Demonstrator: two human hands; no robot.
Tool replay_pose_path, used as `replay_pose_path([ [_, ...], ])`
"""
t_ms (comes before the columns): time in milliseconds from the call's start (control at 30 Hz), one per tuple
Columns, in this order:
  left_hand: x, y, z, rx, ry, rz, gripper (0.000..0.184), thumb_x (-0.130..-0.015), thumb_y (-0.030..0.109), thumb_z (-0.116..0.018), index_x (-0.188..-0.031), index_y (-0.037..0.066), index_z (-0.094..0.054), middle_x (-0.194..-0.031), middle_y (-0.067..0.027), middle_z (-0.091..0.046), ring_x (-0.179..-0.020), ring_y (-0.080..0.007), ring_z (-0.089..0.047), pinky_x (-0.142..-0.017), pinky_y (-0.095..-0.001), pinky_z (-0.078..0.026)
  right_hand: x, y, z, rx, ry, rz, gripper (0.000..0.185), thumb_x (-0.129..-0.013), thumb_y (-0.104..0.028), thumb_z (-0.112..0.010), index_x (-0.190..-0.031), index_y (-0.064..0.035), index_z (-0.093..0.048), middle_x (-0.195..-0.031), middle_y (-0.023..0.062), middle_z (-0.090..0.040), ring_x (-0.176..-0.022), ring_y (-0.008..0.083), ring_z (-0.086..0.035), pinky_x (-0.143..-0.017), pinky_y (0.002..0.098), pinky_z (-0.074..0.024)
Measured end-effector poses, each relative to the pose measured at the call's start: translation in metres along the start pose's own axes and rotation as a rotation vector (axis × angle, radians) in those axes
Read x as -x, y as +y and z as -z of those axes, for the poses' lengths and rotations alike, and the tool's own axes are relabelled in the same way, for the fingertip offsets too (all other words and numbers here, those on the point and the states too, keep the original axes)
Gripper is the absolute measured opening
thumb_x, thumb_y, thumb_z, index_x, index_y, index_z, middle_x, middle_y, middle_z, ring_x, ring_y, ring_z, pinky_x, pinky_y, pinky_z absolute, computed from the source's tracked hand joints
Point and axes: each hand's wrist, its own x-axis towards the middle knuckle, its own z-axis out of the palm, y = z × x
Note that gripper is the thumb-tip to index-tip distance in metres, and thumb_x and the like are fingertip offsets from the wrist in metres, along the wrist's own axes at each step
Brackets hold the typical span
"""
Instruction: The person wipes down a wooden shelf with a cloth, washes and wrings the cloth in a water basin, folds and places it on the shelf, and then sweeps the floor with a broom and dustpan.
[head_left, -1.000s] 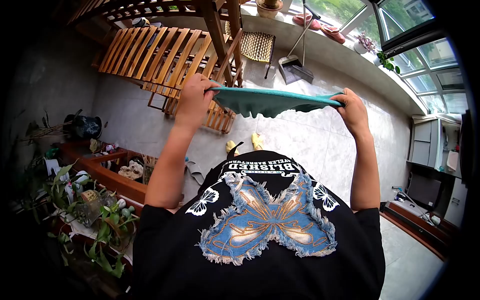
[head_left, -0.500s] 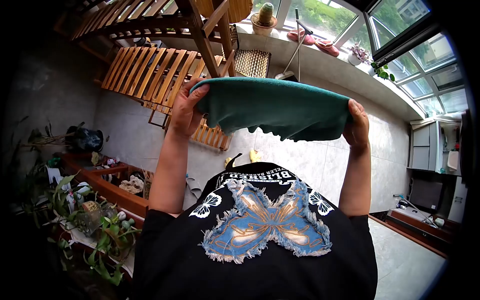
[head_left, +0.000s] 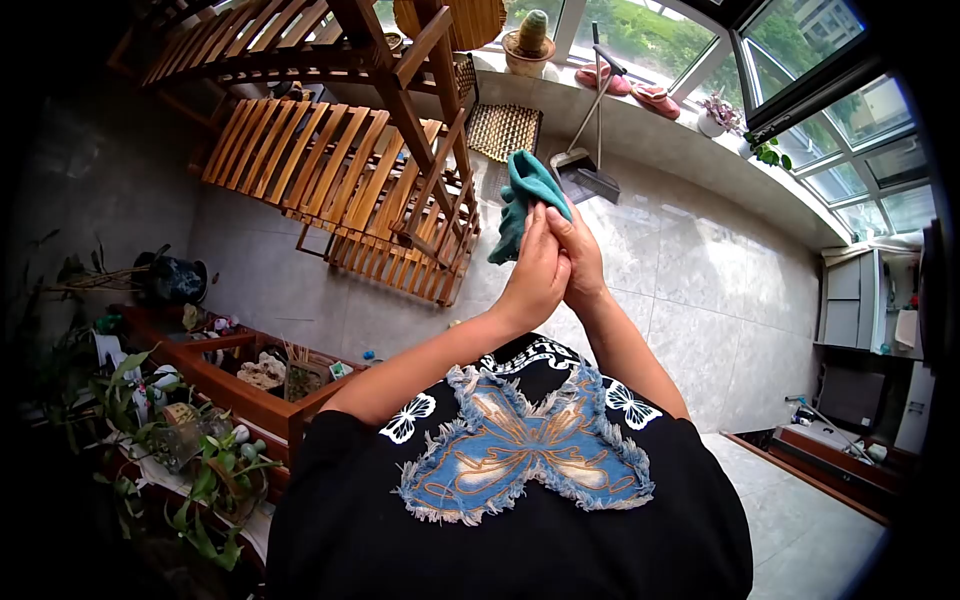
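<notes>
Teal cloth (head_left: pixel 532 185), head view: folded over, clamped between left hand (head_left: pixel 538 268) and right hand (head_left: pixel 582 250), palms together, top end sticking out. Held beyond black shirt (head_left: pixel 500 555), slatted wooden chair (head_left: pixel 371 160) to left, dustpan (head_left: pixel 592 185) just past.

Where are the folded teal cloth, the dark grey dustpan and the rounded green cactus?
Folded teal cloth (head_left: pixel 525 188), head view: its upper folds.
Dark grey dustpan (head_left: pixel 592 184), head view: its pan.
Rounded green cactus (head_left: pixel 533 30), head view: its stem.

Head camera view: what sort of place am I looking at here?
Probably a home sunroom or enclosed balcony: there are large windows, a slatted wooden chair and a potted cactus on the ledge.
</notes>
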Motion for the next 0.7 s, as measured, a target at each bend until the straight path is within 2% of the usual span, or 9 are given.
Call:
replay_pose_path([
  [67,-0.006,0.007,0.023,0.161,-0.274,-0.08,0.062,-0.092,0.014,-0.061,-0.144,-0.006,-0.036,-0.154,-0.0289,-0.026,-0.145,-0.0381,-0.025,-0.117,-0.0428,-0.023,0.003,-0.012,0.004,0.023,0.007,0.014,0.045,-0.101,-0.021,-0.055,-0.14,-0.0012,-0.046,-0.117,0.0059,-0.061,-0.101,0.0122,-0.06,-0.089,0.0272,-0.0506],
  [167,-0.019,0.012,0.07,0.317,-0.406,0.057,0.065,-0.082,0.005,-0.069,-0.142,0.003,-0.045,-0.142,-0.0185,-0.048,-0.137,-0.0323,-0.041,-0.114,-0.0415,-0.03,0.003,-0.025,0.019,0.115,0.012,0.053,0.041,-0.1,-0.016,-0.056,-0.136,0.0013,-0.05,-0.12,0.009,-0.064,-0.104,0.0132,-0.063,-0.09,0.0272,-0.0526],
  [233,-0.032,0.011,0.086,0.048,-0.042,-0.076,0.069,-0.076,0.0,-0.071,-0.141,0.007,-0.048,-0.136,-0.0122,-0.056,-0.131,-0.0293,-0.048,-0.111,-0.0403,-0.033,0.005,-0.043,0.016,0.226,-0.062,-0.013,0.04,-0.1,-0.019,-0.057,-0.134,0.0012,-0.053,-0.116,0.0077,-0.066,-0.102,0.0113,-0.063,-0.089,0.0255,-0.0519],
  [300,-0.053,0.008,0.096,-0.201,-0.005,-0.155,0.083,-0.072,0.005,-0.075,-0.147,0.011,-0.04,-0.144,-0.0114,-0.049,-0.133,-0.0286,-0.045,-0.113,-0.0408,-0.033,0.003,-0.057,0.021,0.485,-0.212,-0.003,0.037,-0.1,-0.025,-0.058,-0.128,-0.0018,-0.06,-0.111,0.004,-0.068,-0.098,0.009,-0.062,-0.09,0.0247,-0.0485],
  [400,-0.079,-0.037,0.092,0.34,-0.505,-0.066,0.092,-0.07,0.018,-0.083,-0.149,0.013,-0.037,-0.149,-0.0079,-0.044,-0.137,-0.0243,-0.04,-0.117,-0.0408,-0.028,0.0,-0.08,0.021,0.716,-0.378,0.02,0.033,-0.099,-0.025,-0.059,-0.124,-0.0041,-0.063,-0.106,0.0008,-0.067,-0.099,0.0068,-0.058,-0.089,0.0243,-0.0465],
  [500,-0.08,-0.048,0.094,0.453,-0.78,0.251,0.04,-0.077,0.008,-0.08,-0.115,0.003,-0.068,-0.103,-0.0061,-0.069,-0.1,-0.0136,-0.063,-0.092,-0.0293,-0.051,0.003,-0.095,0.033,0.816,-0.411,-0.031,0.029,-0.098,-0.02,-0.06,-0.122,-0.0056,-0.065,-0.101,-0.0013,-0.066,-0.096,0.0062,-0.056,-0.086,0.0235,-0.0458],
  [533,-0.077,-0.049,0.094,0.453,-0.793,0.257,0.04,-0.077,0.008,-0.08,-0.115,0.003,-0.068,-0.103,-0.0061,-0.069,-0.1,-0.0136,-0.063,-0.092,-0.0293,-0.051,0.006,-0.101,0.038,0.862,-0.408,-0.024,0.027,-0.097,-0.017,-0.061,-0.122,-0.0061,-0.066,-0.1,-0.0014,-0.065,-0.095,0.0065,-0.056,-0.086,0.0231,-0.0451],
  [600,-0.065,-0.044,0.096,0.542,-0.55,0.365,0.022,-0.077,0.002,-0.077,-0.099,0.003,-0.073,-0.081,-0.0025,-0.07,-0.078,-0.0102,-0.065,-0.073,-0.0251,-0.052,0.014,-0.113,0.043,0.975,-0.377,-0.016,0.029,-0.093,-0.004,-0.062,-0.122,-0.0039,-0.064,-0.104,0.0015,-0.067,-0.098,0.0085,-0.058,-0.089,0.0264,-0.0475],
  [700,-0.059,-0.017,0.103,0.274,-0.391,0.08,0.017,-0.077,0.0,-0.077,-0.093,0.002,-0.074,-0.08,-0.0031,-0.07,-0.07,-0.0101,-0.063,-0.065,-0.0243,-0.05,0.029,-0.125,0.044,1.123,-0.327,-0.057,0.031,-0.089,0.004,-0.062,-0.119,-0.0003,-0.064,-0.104,0.0052,-0.069,-0.098,0.011,-0.062,-0.089,0.0288,-0.0507],
])
